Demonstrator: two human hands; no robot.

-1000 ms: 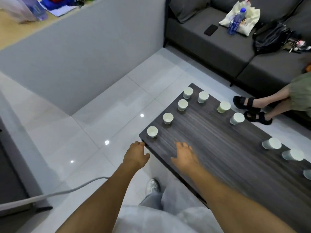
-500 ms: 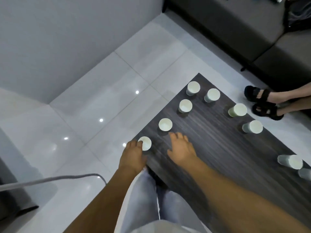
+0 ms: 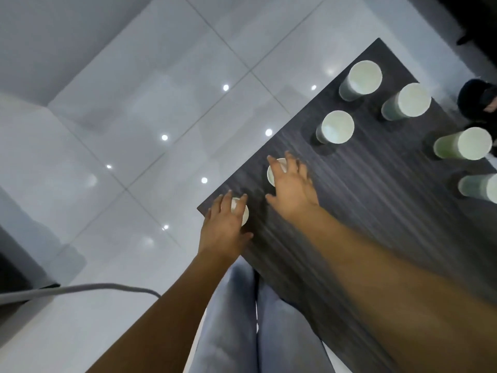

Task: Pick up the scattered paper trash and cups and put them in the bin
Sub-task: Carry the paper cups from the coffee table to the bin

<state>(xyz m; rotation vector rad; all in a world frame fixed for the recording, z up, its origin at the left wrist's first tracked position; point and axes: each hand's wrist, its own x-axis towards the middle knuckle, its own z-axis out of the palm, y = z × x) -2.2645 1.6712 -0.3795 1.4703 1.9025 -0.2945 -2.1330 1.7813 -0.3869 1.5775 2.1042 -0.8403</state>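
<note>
Left hand (image 3: pixel 224 230) fingers spread over white paper cup (image 3: pixel 243 211) at dark wood-grain desk (image 3: pixel 376 211) corner; right hand (image 3: pixel 291 187) fingers spread over second white paper cup (image 3: pixel 271 173); contact apparently not yet made.

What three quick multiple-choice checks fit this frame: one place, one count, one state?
1. Where is the corner cup under the left hand? A: at the table's corner. B: on the floor. C: on a lap.
2. How many paper cups show on the table? A: three. B: seven. C: twelve.
3. The right hand is: A: fingers spread over a cup. B: a fist. C: gripping a cable.

Key:
1 A, it sits at the dark table's near corner.
2 B, five stand clear and there is one under each hand.
3 A, its straight fingers fan over the second cup.
</note>
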